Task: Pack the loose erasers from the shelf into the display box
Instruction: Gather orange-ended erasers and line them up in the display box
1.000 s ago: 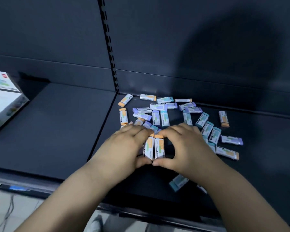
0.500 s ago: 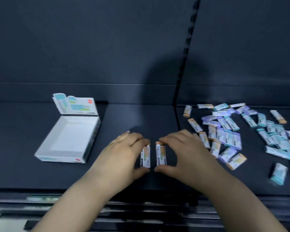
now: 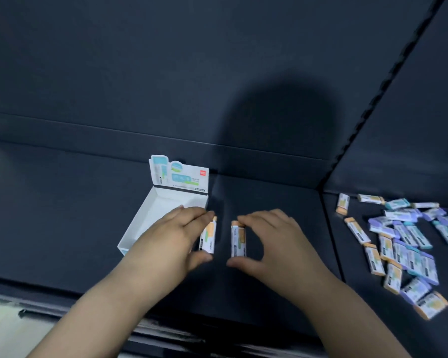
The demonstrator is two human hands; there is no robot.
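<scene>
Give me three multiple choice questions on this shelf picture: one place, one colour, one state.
1. Where is the loose eraser pile relative to the display box? A left B right C inside
2. Tip colour of the right eraser, held by the right hand? A orange B green C black
3. The left hand is: A open, empty B pinching the left eraser C lifting the box
Answers: B, the pile lies right of the box; A, its orange end shows; B, thumb and fingers pinch it.
</scene>
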